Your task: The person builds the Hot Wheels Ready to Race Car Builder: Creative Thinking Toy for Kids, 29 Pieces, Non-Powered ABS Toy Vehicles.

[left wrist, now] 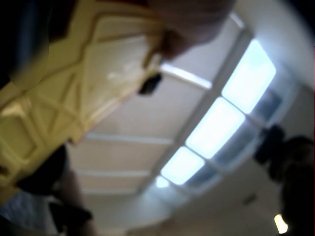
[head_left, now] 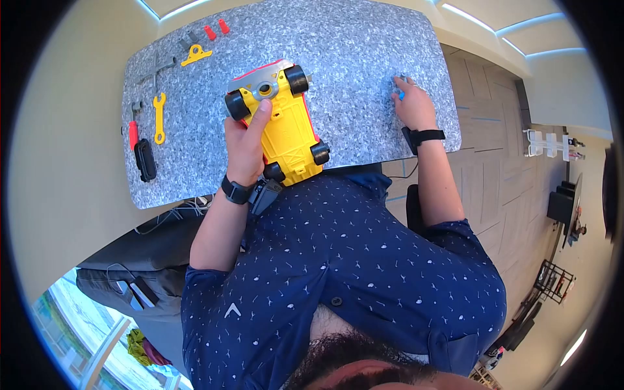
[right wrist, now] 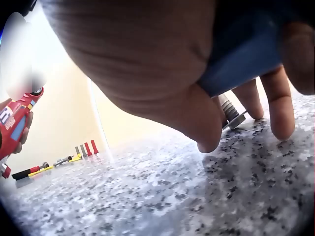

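My left hand [head_left: 244, 148] grips a toy car [head_left: 292, 133] with its yellow underside turned up and black wheels showing. The thumb lies along the chassis, near a round grey socket [head_left: 265, 90] at one end. In the left wrist view the underside [left wrist: 113, 64] is close and blurred. Over the right part of the table, my right hand [head_left: 418, 109] is curled round a blue block-like piece [right wrist: 241, 64], partly hidden by the palm. Thumb and fingertips pinch a grey threaded bolt [right wrist: 231, 115] whose wide head is right at the tabletop.
On the left of the speckled grey table [head_left: 364, 52] lie a yellow wrench [head_left: 159, 118], a black-handled tool [head_left: 145, 160] with a red part, and a grey T-shaped tool [head_left: 156, 73]. A yellow bracket-like piece [head_left: 196, 55] and red pegs [head_left: 210, 32] sit farther back.
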